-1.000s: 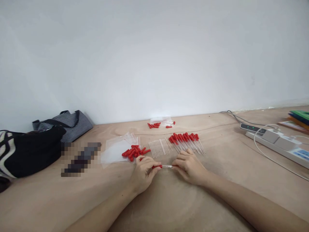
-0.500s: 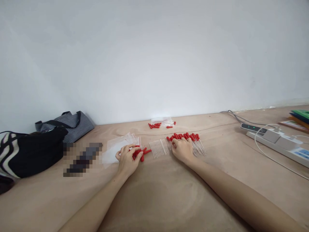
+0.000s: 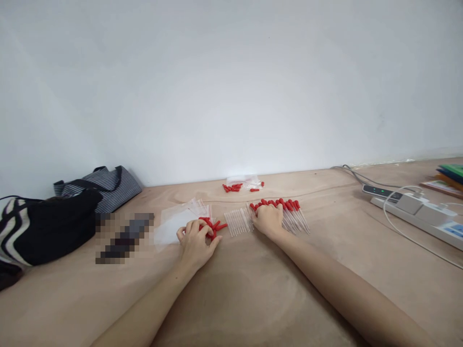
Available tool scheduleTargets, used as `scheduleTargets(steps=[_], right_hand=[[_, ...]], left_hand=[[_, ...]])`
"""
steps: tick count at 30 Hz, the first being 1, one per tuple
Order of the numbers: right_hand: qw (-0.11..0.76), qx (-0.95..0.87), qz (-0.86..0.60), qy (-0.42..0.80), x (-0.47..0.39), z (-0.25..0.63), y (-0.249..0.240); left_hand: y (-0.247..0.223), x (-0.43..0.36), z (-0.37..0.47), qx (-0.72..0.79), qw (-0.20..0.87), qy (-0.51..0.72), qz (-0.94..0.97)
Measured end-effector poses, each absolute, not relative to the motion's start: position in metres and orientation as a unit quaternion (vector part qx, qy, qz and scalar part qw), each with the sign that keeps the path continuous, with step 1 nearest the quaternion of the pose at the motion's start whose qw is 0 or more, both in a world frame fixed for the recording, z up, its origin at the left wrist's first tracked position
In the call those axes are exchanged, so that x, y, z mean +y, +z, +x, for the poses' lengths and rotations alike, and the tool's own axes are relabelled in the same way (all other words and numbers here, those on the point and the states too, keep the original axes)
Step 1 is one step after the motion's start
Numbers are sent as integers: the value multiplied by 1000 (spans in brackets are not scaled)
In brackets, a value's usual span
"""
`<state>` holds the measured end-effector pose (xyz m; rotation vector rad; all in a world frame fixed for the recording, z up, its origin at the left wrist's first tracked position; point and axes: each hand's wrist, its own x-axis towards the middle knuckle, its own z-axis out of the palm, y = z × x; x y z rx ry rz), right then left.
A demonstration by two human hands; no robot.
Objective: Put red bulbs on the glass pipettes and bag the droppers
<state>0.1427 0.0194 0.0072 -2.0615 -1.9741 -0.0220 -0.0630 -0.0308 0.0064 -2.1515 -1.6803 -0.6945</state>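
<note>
My left hand [image 3: 197, 243] rests over a small pile of red rubber bulbs [image 3: 218, 225], its fingers bent above them and the thumb spread apart. Nothing shows held in it. To the right, a row of thin clear tubes [image 3: 237, 222] lies side by side. Beyond these, my right hand [image 3: 267, 219] is closed at the left end of a row of red-capped droppers [image 3: 294, 219]. Its fingers seem to pinch the tube of a dropper there, though the fingertips are partly hidden.
Clear zip bags [image 3: 175, 224] lie behind my left hand. More red bulbs [image 3: 232, 188] and a clear bag [image 3: 242, 181] are near the wall. A striped bag [image 3: 119, 190] and black cloth [image 3: 61, 226] stand left; a power strip [image 3: 421, 214] with cables lies right.
My left hand has drawn slightly nearer and its thumb has moved off the red bulbs, uncovering more of them. My right hand has shifted slightly left along the droppers.
</note>
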Motion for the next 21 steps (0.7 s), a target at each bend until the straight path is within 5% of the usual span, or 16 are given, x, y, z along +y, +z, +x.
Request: scheduleTargets(steps=[21], right_hand=[[93, -659, -738, 110, 33, 144, 20]], left_hand=[[9, -36, -60, -573, 188, -236, -762]])
